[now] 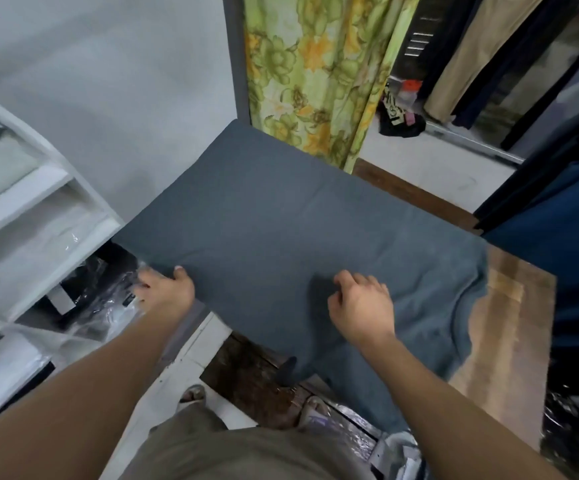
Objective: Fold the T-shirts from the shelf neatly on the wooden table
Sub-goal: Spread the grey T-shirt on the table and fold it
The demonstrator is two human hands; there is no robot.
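Holding the grey T-shirt (281,216) over the bench (509,323), left hand (170,287) grips its edge, right hand (362,306) pinches cloth; folding looks barely started.

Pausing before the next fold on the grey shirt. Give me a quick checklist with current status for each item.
1. Left hand grips the T-shirt at its left edge: ok.
2. Right hand pinches fabric in the middle of the shirt: ok.
3. Shirt lies fully on the wooden table: not ok, its left part reaches past the table's side.
4. Fabric is smooth: not ok, the right side is rumpled.
5. Sleeves and collar are tucked in: cannot tell, they are not visible.
6. Bare table surface beside the shirt on the right: ok.
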